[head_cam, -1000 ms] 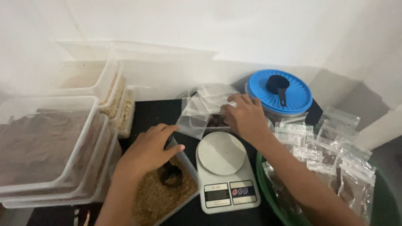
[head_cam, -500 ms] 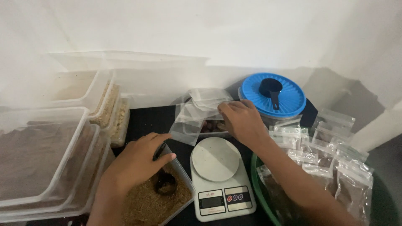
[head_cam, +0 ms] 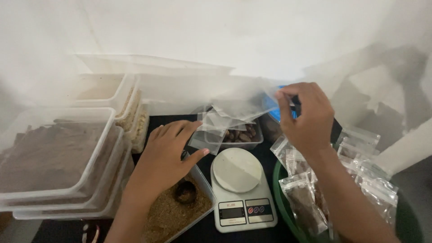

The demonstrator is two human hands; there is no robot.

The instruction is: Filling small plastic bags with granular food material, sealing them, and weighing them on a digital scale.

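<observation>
Right hand [head_cam: 306, 119] pinches clear plastic bags [head_cam: 234, 110] by top edge, lifted above scale [head_cam: 238, 186]. Left hand [head_cam: 166, 155] fingers spread, empty, reaching toward bag stack's lower corner, over tub of brown grain [head_cam: 175, 211]. Risks: thin pinch slips – bags fan out, drop into grain; forearm could nudge filled packets [head_cam: 301, 202] in green basin [head_cam: 281, 202].

A white digital kitchen scale [head_cam: 240, 191] with a round platform stands on the dark tabletop [head_cam: 58, 229]. Just left of it lies a clear tub of tan grain [head_cam: 173, 211] with a dark scoop [head_cam: 185, 192] resting in the grain. Behind the scale is a small clear container of brown seeds [head_cam: 240, 136]. At far left, stacked clear tubs of brown powder [head_cam: 54, 157]. On the right, a green basin [head_cam: 288, 211] holds filled sealed packets [head_cam: 306, 204].
</observation>
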